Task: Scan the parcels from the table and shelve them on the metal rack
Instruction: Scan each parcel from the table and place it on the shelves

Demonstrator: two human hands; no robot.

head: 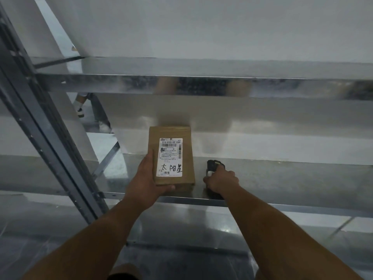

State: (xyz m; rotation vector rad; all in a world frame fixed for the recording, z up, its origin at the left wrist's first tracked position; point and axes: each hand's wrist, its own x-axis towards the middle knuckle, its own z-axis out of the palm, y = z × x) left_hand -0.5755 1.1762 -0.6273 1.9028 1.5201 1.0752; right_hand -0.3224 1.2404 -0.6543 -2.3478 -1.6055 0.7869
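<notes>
From the head camera, the shelving step is looking nearly finished: the left hand [148,178] is gripping the near corner of a cardboard parcel [171,158] lying flat on a shelf of the metal rack [282,174]. The right hand [221,181] is clutching a black handheld scanner [214,165] just beside it. The parcel is showing a white shipping label [170,157] with barcodes and handwriting, face up. The table is lying out of view.

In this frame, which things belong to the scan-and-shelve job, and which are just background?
Job:
- brown parcel, gripped by the left hand, on the metal rack shelf
- black scanner, held in the right hand

Background:
- white wall
- someone's shoe behind the rack
</notes>
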